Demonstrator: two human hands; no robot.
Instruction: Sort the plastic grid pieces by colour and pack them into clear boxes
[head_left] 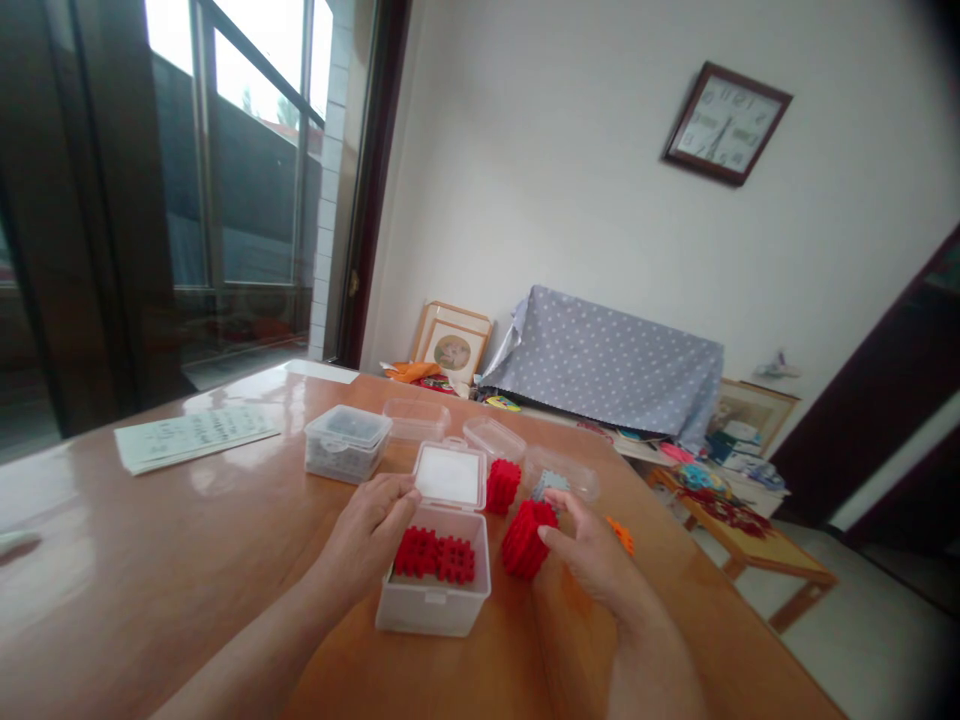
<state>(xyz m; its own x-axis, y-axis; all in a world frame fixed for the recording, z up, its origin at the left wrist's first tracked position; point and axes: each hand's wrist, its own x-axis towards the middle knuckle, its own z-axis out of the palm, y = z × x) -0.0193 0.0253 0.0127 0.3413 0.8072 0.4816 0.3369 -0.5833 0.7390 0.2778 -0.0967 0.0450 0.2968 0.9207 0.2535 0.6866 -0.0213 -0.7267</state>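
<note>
A clear plastic box (431,612) stands on the table with its hinged lid (450,475) tipped back, and red interlocking plastic pieces (433,556) lie inside. At the box's left rim, my left hand (367,530) is closed with curled fingers against the edge; its fingertips are partly hidden. My right hand (592,550) grips a stack of red interlocking pieces (528,540) between thumb and fingers, just right of the box. Behind that stack stands another red stack (503,486). Light grey pieces (551,484) sit beyond my right fingers, and an orange piece (621,536) lies to their right.
A closed clear box (347,443) of grey pieces stands left of the lid. Transparent trays or lids (495,438) lie behind. Written paper sheets (195,437) rest on the wooden table (187,570) at left. A low wooden stool (757,545) stands beyond the right edge.
</note>
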